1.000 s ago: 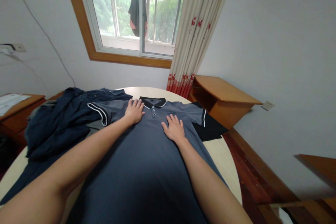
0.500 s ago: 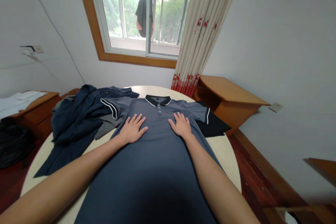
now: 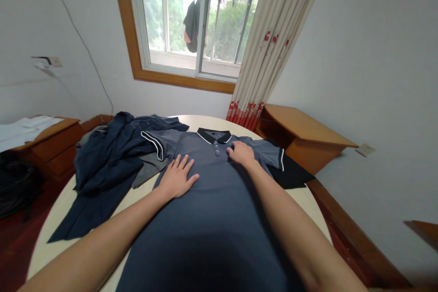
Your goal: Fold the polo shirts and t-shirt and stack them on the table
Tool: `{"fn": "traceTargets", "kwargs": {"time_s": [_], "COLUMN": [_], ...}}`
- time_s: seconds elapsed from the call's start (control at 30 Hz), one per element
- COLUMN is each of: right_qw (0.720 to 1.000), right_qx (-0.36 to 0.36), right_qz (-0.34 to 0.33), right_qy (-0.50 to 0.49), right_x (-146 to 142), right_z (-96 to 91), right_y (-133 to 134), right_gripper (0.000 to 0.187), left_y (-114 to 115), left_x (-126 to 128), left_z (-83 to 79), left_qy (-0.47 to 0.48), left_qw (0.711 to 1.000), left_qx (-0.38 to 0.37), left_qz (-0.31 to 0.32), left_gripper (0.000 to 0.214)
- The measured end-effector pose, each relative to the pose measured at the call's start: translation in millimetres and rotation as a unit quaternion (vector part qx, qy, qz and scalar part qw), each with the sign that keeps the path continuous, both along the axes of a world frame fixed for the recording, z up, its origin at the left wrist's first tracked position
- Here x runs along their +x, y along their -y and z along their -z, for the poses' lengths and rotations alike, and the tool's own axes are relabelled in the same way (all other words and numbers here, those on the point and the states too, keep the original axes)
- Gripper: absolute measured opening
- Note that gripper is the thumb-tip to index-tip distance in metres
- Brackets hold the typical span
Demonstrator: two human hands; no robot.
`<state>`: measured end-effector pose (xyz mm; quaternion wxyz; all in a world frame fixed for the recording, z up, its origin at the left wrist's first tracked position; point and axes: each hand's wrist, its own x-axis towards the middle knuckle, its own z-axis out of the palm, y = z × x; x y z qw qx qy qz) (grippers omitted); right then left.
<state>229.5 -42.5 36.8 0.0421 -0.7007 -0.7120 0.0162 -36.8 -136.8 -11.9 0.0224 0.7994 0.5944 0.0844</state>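
A dark grey short-sleeved polo shirt (image 3: 205, 191) lies spread out with its front up. Its black collar (image 3: 215, 136) with a white edge line is at the far end, above a short row of buttons. My left hand (image 3: 178, 176) rests flat on the left part of the chest, fingers spread. Below the collar on the right, my right hand (image 3: 242, 153) is over the shirt with its fingers bent. Its fingertips are partly hidden, so I cannot tell whether they grip the cloth. The left sleeve cuff (image 3: 153, 143) is black with white stripes.
A pile of dark navy clothes (image 3: 112, 159) lies on the left of the pale round table (image 3: 61, 210). Black cloth (image 3: 292, 173) is under the right sleeve. A wooden desk (image 3: 304, 123) stands behind right, beside a curtain (image 3: 270, 45). A wooden cabinet (image 3: 58, 141) is at left.
My right hand has moved up and slightly right toward the collar, its fingers going from spread flat to bent. My left hand stays flat on the shirt. The view has shifted slightly.
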Motion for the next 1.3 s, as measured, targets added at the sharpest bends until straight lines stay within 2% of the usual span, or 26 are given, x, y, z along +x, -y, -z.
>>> {"fn": "traceTargets", "kwargs": {"time_s": [0.13,0.3,0.47,0.6,0.7,0.83,0.93,1.03,1.13,1.3], "right_qw": [0.999,0.997,0.995,0.996,0.996,0.996,0.997,0.994,0.995,0.999], "right_qx": [-0.039,-0.042,-0.013,-0.004,0.007,0.048,0.063,0.03,0.014,0.015], "right_qz": [0.012,0.051,0.094,0.087,0.082,0.06,-0.014,-0.093,-0.086,-0.002], "right_qy": [-0.018,-0.026,-0.022,-0.036,-0.038,-0.039,-0.049,-0.056,-0.058,-0.038], "right_x": [-8,-2,5,5,-3,-29,-52,-60,-42,26], "right_z": [16.1,37.2,45.0,43.1,37.6,31.9,33.2,38.2,42.2,47.3], "right_y": [-40,-68,-81,-76,-55,-1,51,92,116,139], "right_gripper": [0.052,0.057,0.062,0.063,0.063,0.064,0.066,0.066,0.065,0.063], "left_y": [3,3,2,2,1,0,1,3,6,9], "left_x": [1,2,1,1,1,0,0,-1,-3,-12], "left_z": [-1.6,-0.3,1.3,0.5,0.5,1.4,0.9,-1.1,-3.2,-1.6], "left_qy": [0.003,0.011,0.023,0.015,0.016,0.024,0.024,0.022,0.019,-0.01], "left_qw": [1.0,1.0,1.0,1.0,1.0,1.0,1.0,0.999,0.999,0.999], "left_qx": [0.007,0.01,0.009,0.002,0.003,0.01,0.014,0.017,0.019,0.012], "left_qz": [0.002,-0.002,0.002,0.0,0.001,0.003,0.004,0.02,0.034,0.044], "left_gripper": [0.071,0.07,0.07,0.071,0.072,0.072,0.071,0.068,0.067,0.067]}}
